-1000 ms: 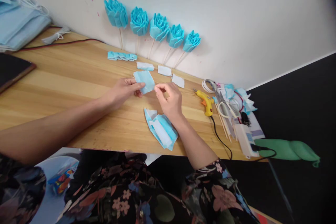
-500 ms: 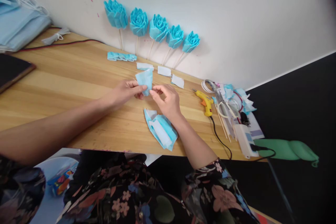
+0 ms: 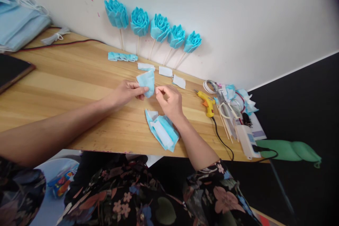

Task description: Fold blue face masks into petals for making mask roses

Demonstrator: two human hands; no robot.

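Note:
My left hand pinches a small light-blue piece of mask fabric between thumb and fingers, holding it above the wooden table. Just off that piece's right edge is my right hand, its thumb and index finger pressed together; whether anything thin is between them I cannot make out. Below the hands lies a loose pile of blue and white fabric pieces. Beyond them sit white-and-blue folded pieces and a row of overlapping blue folded pieces.
Several blue fabric roses on sticks lean against the wall. A yellow glue gun, a tape roll, scissors and a power strip lie at right. Stacked face masks and a dark tablet-like object are at left.
My right hand has moved slightly right, away from the fabric piece, its fingertips now apart from the edge. My left hand still holds the piece in nearly the same place.

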